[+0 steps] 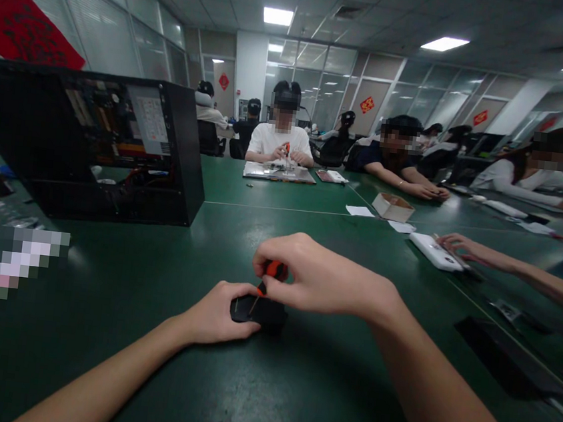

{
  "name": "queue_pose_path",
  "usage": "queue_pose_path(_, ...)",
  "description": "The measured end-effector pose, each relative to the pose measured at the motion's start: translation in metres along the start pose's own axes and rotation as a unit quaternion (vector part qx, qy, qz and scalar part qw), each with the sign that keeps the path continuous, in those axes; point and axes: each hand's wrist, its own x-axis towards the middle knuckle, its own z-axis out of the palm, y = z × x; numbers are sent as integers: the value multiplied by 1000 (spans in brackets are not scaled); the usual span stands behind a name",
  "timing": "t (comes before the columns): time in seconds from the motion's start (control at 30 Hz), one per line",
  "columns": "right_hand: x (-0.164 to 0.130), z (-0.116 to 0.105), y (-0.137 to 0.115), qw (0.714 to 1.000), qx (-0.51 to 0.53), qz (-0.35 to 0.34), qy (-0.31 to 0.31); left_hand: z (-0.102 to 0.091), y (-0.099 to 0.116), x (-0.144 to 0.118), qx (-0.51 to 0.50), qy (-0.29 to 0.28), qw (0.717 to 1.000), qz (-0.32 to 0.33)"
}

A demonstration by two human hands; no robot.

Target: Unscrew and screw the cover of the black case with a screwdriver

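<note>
Steadying a small black device (pixel 273 314) under a screwdriver (pixel 274 270), this person looks to be mid-job.

From where I stand, the left hand (pixel 213 311) grips the device's left end on the green table (pixel 155 265), while the right hand (pixel 313 271) pinches the screwdriver's orange-and-black handle, its shaft slanting down to the top face. The device looks whole, with no loose part beside it, so I'd judge little is visibly finished; whether the turning loosens or tightens, I can't tell, but some seems left. Nothing blocks the hands. An open computer case (pixel 185 167) stands well apart to the left, a dark flat slab (pixel 508 356) lies to the right, and beyond it a co-worker's hand (pixel 454 242) rests by a white unit (pixel 433 252).
</note>
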Motion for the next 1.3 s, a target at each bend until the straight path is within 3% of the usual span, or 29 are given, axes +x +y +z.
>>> queue_pose_path(0.63,-1,-2,-5,1000,-10,9,-19,-1,-2,-1,-7,-23,1000,-2)
queue_pose_path(0.7,-1,-2,-4,1000,-11,12,-20,1,-6,0,-41,-28,999,9)
queue_pose_path(0.77,0,-2,-3,1000,-15,14,-9,-5,-11,2,-155,-3,988,19)
queue_pose_path(0.8,0,-2,-3,1000,-18,14,-2,-12,-14,4,-250,38,967,20)
queue_pose_path(0.83,0,-1,-3,1000,-23,12,3,-24,-17,5,-366,103,925,18)
queue_pose_path(0.9,0,-1,-4,999,-33,3,4,-58,-22,2,-548,277,789,17)
queue_pose_path(0.97,0,-1,-6,999,-36,-4,-3,-102,-27,-8,-624,437,646,40)
queue_pose_path(1.03,0,-1,-7,999,-33,-6,-10,-143,-32,-24,-632,525,567,65)
queue_pose_path(1.07,0,-1,-8,999,-31,-6,-12,-158,-33,-31,-626,545,553,72)
queue_pose_path(1.13,0,-2,-8,1000,-27,-11,-10,-171,-35,-39,-601,554,573,69)
queue_pose_path(1.17,0,-2,-8,1000,-26,-15,-9,-168,-35,-39,-582,545,600,63)
queue_pose_path(1.2,0,-2,-7,999,-25,-18,-8,-159,-34,-34,-564,526,635,46)
queue_pose_path(1.23,0,-2,-7,999,-26,-18,-8,-144,-32,-27,-558,515,650,34)
queue_pose_path(1.3,0,-2,-6,999,-27,-15,-9,-102,-28,-9,-560,449,696,-6)
